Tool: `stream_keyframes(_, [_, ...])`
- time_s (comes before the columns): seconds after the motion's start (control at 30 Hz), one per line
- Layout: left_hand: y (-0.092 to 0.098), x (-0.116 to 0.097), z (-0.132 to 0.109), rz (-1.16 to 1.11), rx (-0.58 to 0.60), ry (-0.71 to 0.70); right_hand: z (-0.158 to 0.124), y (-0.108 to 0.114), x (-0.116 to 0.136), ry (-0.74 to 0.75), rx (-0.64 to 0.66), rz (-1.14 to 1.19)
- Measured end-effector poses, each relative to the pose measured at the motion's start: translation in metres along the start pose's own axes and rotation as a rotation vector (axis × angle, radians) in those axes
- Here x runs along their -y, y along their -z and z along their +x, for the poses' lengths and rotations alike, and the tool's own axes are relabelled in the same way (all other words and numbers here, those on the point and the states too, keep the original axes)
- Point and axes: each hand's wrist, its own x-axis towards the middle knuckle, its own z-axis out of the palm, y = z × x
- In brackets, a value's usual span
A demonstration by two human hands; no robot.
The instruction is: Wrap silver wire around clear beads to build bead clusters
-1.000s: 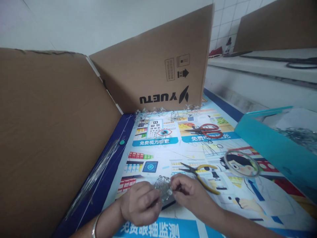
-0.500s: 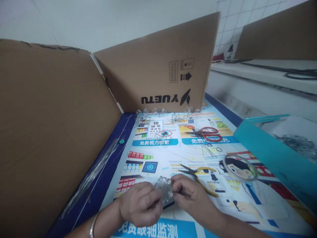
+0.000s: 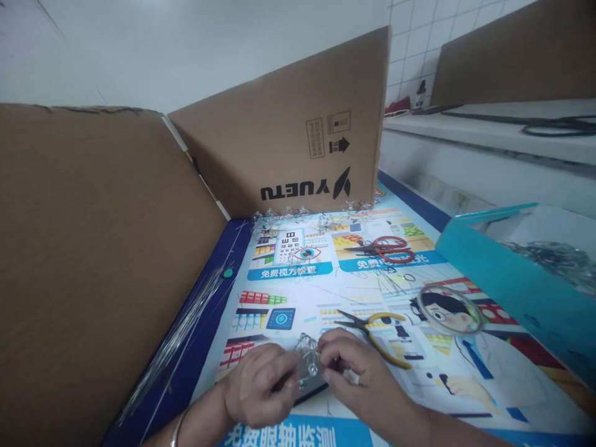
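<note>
A small clear, shiny wire-and-bead piece (image 3: 307,354) sits between my two hands over a dark flat object (image 3: 311,390). On its left, my left hand (image 3: 265,383) has its fingers curled in a pinch against its edge; what they grip is hidden. My right hand (image 3: 351,366) pinches at the right side of the piece with thumb and forefinger, and what lies between the fingertips is too small to name. Yellow-handled pliers (image 3: 375,329) lie just beyond my right hand. Farther off are red-handled scissors (image 3: 388,249) and a wire coil (image 3: 451,310).
Thin wires (image 3: 186,329) run along the left table edge. Cardboard panels (image 3: 279,136) stand at the left and back, with clear beaded pieces (image 3: 288,214) along the back one. A teal box (image 3: 503,273) holding wire pieces is at the right.
The view has shifted slightly. My right hand has opened a little wider around its pinch, and the beaded piece between my hands has turned. Both hands remain beside it.
</note>
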Motion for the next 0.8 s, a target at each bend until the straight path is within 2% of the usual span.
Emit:
stream_keyframes(0.1, [0.001,0.004,-0.002,-0.018,0.014,-0.052,0.001,0.0,0.005,-0.026,0.015,0.01])
stream_keyframes(0.3, [0.004,0.008,-0.003,0.094,0.015,-0.264,-0.001,0.001,0.009,-0.114,0.009,0.101])
stream_keyframes(0.47, [0.004,0.006,0.001,0.148,-0.011,-0.314,-0.001,0.003,0.005,-0.236,0.016,0.111])
stream_keyframes(0.63, [0.002,0.004,0.004,0.193,-0.026,-0.365,0.002,0.002,-0.001,-0.195,0.025,0.088])
stream_keyframes(0.8, [0.0,0.0,-0.001,0.19,0.035,-0.333,0.005,0.003,-0.001,-0.185,0.042,0.04])
